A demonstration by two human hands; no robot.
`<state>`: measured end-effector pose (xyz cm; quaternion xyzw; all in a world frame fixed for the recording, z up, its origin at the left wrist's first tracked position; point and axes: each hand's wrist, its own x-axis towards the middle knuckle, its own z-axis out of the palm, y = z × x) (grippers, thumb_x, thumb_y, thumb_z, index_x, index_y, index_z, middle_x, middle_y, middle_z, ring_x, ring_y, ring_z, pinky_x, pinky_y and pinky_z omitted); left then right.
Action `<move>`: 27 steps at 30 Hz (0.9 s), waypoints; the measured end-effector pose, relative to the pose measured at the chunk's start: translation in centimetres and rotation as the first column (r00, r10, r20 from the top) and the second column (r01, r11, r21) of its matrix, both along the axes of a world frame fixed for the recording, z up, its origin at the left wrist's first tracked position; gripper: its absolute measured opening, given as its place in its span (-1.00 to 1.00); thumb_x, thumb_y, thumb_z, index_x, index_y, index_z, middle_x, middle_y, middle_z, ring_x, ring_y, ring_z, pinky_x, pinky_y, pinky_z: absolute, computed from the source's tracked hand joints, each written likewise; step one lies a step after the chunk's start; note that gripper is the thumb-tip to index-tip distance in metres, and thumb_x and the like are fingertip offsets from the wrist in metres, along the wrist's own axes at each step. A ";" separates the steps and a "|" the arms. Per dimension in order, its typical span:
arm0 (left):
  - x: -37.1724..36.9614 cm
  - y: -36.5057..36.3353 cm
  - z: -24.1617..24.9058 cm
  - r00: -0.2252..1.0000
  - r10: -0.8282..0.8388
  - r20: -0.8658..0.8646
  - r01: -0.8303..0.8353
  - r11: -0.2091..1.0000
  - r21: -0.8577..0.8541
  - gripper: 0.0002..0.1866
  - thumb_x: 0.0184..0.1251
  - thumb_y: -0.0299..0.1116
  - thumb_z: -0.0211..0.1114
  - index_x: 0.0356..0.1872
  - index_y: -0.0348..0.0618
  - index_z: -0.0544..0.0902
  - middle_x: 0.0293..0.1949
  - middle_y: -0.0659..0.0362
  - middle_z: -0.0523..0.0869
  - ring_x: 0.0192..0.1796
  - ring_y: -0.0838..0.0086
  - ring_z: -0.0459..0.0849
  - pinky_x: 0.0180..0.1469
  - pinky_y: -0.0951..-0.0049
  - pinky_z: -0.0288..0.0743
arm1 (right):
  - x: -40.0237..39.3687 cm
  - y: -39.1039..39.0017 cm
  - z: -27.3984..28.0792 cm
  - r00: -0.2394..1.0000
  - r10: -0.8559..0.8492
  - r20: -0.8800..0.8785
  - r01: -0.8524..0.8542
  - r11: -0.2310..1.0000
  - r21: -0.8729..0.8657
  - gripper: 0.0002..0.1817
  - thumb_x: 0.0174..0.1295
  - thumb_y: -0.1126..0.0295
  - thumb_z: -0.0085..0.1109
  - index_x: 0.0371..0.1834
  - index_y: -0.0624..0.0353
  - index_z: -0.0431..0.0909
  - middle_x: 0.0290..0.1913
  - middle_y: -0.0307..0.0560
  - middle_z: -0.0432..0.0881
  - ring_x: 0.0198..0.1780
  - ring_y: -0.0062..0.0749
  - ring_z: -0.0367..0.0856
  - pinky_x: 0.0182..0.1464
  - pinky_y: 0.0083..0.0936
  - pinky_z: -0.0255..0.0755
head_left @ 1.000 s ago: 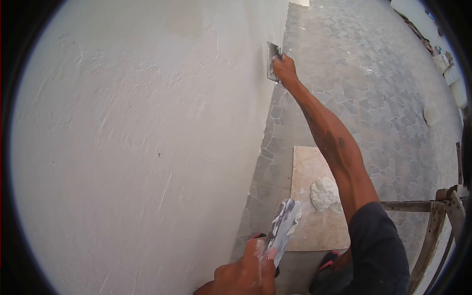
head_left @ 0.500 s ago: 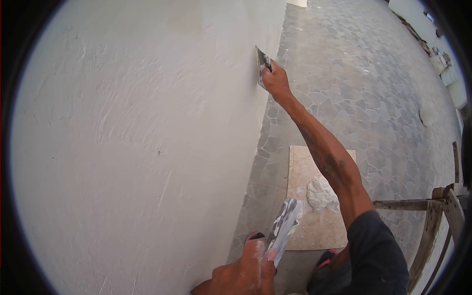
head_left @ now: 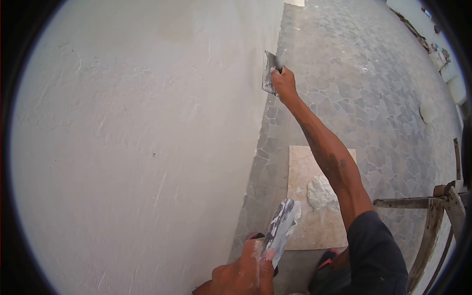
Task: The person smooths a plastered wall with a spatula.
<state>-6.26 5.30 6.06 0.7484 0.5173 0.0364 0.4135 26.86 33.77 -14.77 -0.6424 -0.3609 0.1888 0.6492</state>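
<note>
- In the head view, the right hand (head_left: 284, 82) has its fingers closed round the handle of a flat trowel (head_left: 268, 76), which is at the lower edge of the wall (head_left: 132, 162); whether the blade touches it, I cannot tell.
- If that blade tips, a corner could score the wall's surface, I judge, since the arm is stretched far out and control is probably weaker there.
- The trowel is also close to where the wall meets the stone floor (head_left: 339, 105), so a low stroke could knock its edge on the stones.
- The left hand (head_left: 242, 271), nearer the wearer and beside the wall, grips a coated blade (head_left: 281, 230), thumb on its face; tilting it could let the white stuff along its edge drop.
- Out from the wall, a board (head_left: 314, 238) bears a white lump (head_left: 321, 192); a shoe (head_left: 326, 258) is near the board, and a careless step could jog it.
- Farther from the wall, a wooden frame (head_left: 428, 241) could catch the right elbow if it swings back wide.
</note>
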 end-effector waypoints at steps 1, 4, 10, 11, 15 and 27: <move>0.1 0.0 0.2 1.000 0.009 -0.013 -0.009 1.000 -0.007 -0.72 0.40 -0.39 0.15 0.06 -0.25 0.43 -0.44 -0.28 0.66 -0.36 -0.27 0.65 -0.38 -0.12 0.48 | 0.4 0.9 -0.4 1.000 -0.001 0.026 0.002 1.000 -0.032 -0.75 0.34 0.32 0.10 -0.21 0.35 0.59 -0.43 -0.23 0.56 -0.42 -0.55 0.41 -0.32 -0.43 0.39; 0.1 -0.1 0.6 0.999 0.017 -0.040 -0.018 1.000 -0.022 -0.70 0.40 -0.39 0.15 0.08 -0.24 0.43 -0.44 -0.28 0.66 -0.36 -0.27 0.65 -0.38 -0.11 0.48 | 1.3 3.5 -2.4 0.999 0.014 0.051 -0.011 0.998 -0.066 -0.76 0.32 0.36 0.07 -0.21 0.36 0.59 -0.42 -0.22 0.56 -0.41 -0.54 0.44 -0.32 -0.42 0.39; -0.1 -0.2 0.6 0.998 0.025 -0.051 -0.025 1.000 -0.017 -0.69 0.40 -0.39 0.15 0.10 -0.24 0.43 -0.45 -0.28 0.66 -0.37 -0.27 0.65 -0.39 -0.09 0.48 | -0.1 3.9 -2.5 0.996 0.048 0.070 -0.045 0.998 -0.048 -0.72 0.30 0.36 0.04 -0.10 0.37 0.59 -0.33 -0.06 0.63 -0.31 -0.39 0.55 -0.19 -0.39 0.44; -0.1 -0.2 0.6 0.999 0.022 -0.048 -0.023 1.000 -0.016 -0.69 0.40 -0.39 0.14 0.10 -0.25 0.43 -0.45 -0.28 0.66 -0.37 -0.27 0.65 -0.40 -0.09 0.48 | -1.5 2.1 -0.8 0.996 0.051 0.076 -0.047 0.997 -0.054 -0.69 0.28 0.35 0.02 -0.06 0.36 0.58 -0.30 0.06 0.66 -0.26 -0.27 0.60 -0.13 -0.35 0.46; 0.0 -0.2 0.7 0.999 0.020 -0.042 -0.020 1.000 -0.012 -0.69 0.41 -0.38 0.14 0.10 -0.26 0.43 -0.45 -0.28 0.66 -0.38 -0.26 0.65 -0.40 -0.09 0.48 | -0.8 -1.6 1.7 0.991 0.130 0.013 -0.128 0.986 -0.103 -0.71 0.36 0.35 0.09 -0.01 0.34 0.60 -0.30 -0.20 0.61 -0.28 -0.58 0.50 -0.16 -0.50 0.42; -0.9 -0.3 1.0 0.999 0.023 -0.037 -0.024 1.000 -0.010 -0.69 0.41 -0.38 0.14 0.10 -0.29 0.44 -0.46 -0.29 0.65 -0.39 -0.26 0.65 -0.41 -0.07 0.48 | 1.7 4.9 1.6 0.991 0.044 0.125 -0.049 0.998 0.035 -0.73 0.38 0.31 0.08 -0.12 0.34 0.58 -0.42 -0.24 0.53 -0.37 -0.57 0.41 -0.26 -0.48 0.38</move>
